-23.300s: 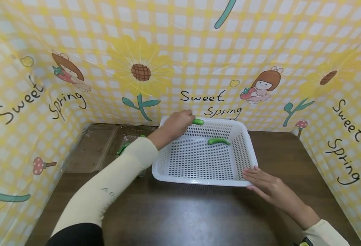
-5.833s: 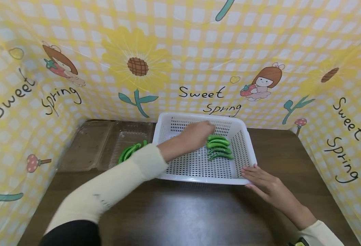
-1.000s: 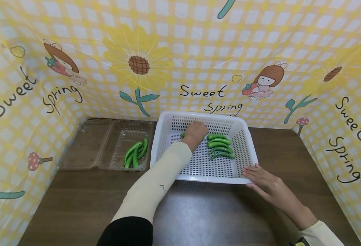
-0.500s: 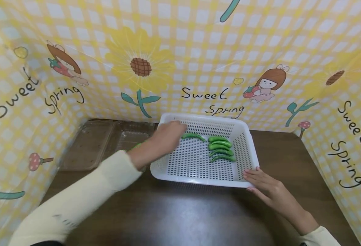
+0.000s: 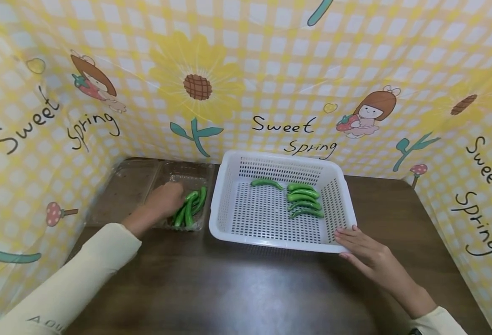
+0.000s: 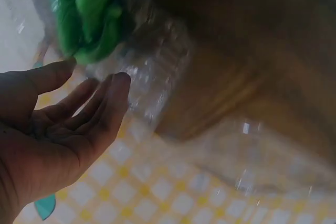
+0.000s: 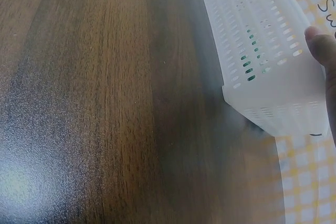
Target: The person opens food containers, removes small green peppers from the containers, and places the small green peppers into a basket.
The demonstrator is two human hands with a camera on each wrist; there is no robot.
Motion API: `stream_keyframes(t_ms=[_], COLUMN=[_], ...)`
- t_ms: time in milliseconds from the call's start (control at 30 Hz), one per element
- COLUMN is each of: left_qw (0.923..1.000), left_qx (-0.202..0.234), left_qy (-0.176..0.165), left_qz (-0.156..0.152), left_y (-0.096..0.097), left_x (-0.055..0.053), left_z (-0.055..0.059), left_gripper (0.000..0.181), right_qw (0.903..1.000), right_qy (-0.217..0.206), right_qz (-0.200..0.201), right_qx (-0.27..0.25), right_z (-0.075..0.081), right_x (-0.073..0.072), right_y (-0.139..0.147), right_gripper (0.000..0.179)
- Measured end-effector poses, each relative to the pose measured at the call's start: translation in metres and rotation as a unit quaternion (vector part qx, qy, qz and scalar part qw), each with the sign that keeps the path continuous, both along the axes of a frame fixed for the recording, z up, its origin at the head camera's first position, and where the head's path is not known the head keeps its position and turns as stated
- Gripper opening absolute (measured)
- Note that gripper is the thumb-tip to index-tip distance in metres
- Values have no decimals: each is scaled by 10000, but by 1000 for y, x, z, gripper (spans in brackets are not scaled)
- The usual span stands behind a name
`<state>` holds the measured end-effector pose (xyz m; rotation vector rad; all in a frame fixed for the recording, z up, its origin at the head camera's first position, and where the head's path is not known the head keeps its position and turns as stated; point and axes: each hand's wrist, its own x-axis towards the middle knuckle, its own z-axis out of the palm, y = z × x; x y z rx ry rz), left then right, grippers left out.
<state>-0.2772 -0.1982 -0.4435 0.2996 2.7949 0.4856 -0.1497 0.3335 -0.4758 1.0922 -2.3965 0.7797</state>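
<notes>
My left hand (image 5: 166, 200) hovers at the clear plastic container (image 5: 183, 173) on the left, beside a small pile of green chili peppers (image 5: 190, 209). In the left wrist view its fingers are apart and loosely bent, thumb close to the peppers (image 6: 94, 19), with nothing between them. A white slotted basket (image 5: 266, 242) stands right of the container. Several peppers (image 5: 304, 199) lie in a column inside it, and a single pepper (image 5: 266, 183) lies to their left at the back. My right hand (image 5: 367, 253) holds the basket's front right corner, fingers over the rim, thumb (image 7: 317, 43) outside.
The container's lid half (image 5: 122, 195) lies unfolded at the far left. A dark wooden table (image 5: 246, 288) carries everything. Yellow checked cloth (image 5: 262, 83) walls off the back and both sides, close behind the basket.
My left hand has let go of a pepper at the basket's back and moved left to the container. Over the longer span more peppers came into the basket. My right hand has stayed at the corner.
</notes>
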Motion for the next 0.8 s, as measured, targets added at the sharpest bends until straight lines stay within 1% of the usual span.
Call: stream_keyframes(t_ms=[100,167,333,433,500,567,633,667,700,800], left_qw=[9999,9996,9978,9964,9959,9957,9947,9941,9933,9885], left_qx=[-27,-123,-292,-319,-297,-222,-161,-150,-151,-181], left_qy=[119,250,597,780,840,889,1008,1065,1145,1501], left_qz=[8,27,85,109,136,147,141,125,105,75], left_y=[3,6,12,12,10,9,9,9,10,13], left_x=[-1,-2,-3,-3,-3,-5,-8,-9,-11,-17], left_z=[-9,-14,-23,-28,-28,-24,-16,-10,-4,18], left_gripper=[22,21,19,15,14,14,12,11,15,23], right_qw=[10000,9999,9998,9999,9999,9998,9998,9998,9998,9999], right_qy=[64,93,164,167,163,174,188,189,178,121], right_qz=[-28,-23,-61,-22,8,17,9,12,17,39], right_qx=[36,54,64,33,23,25,34,34,38,47], right_z=[-1,-1,0,0,0,1,1,1,1,1], right_x=[0,-1,-2,-3,-3,-4,-3,-3,-3,-2], right_y=[0,0,0,0,1,1,1,1,1,1], right_gripper=[44,43,43,42,42,43,43,44,43,41])
